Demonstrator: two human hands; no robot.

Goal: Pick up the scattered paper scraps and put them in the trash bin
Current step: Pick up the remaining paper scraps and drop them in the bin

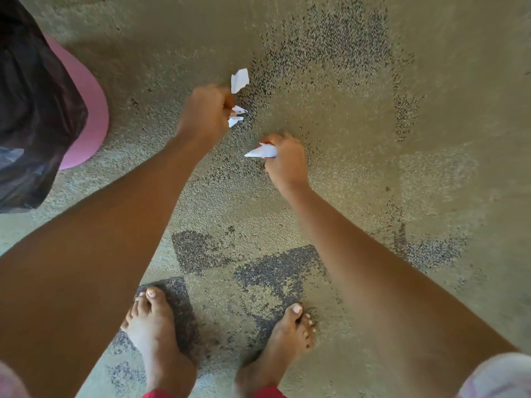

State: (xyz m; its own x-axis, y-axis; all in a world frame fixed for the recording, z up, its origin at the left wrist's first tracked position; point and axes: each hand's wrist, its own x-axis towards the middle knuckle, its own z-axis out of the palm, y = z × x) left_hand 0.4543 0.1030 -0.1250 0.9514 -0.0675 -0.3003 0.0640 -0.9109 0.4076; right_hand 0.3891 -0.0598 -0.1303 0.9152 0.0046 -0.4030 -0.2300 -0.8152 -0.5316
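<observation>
Filling the view, the speckled floor (373, 139) runs past every edge. At nine to ten o'clock the pink trash bin (93, 110), lined with a black bag (34, 96), is cut off by the left edge, and its inside cannot be seen. Two bare feet (155, 328) stand at six o'clock. Near the centre, the left hand (205, 110) is clenched round small white scraps (237, 114) that poke out on its three o'clock side. Just at its one o'clock shows a larger scrap (240, 79); whether the fingers hold it or it rests on the floor is unclear. At the left hand's four o'clock, apart from it, the right hand (287, 163) grips a pointed scrap (263, 151) whose tip sticks out toward nine o'clock.
</observation>
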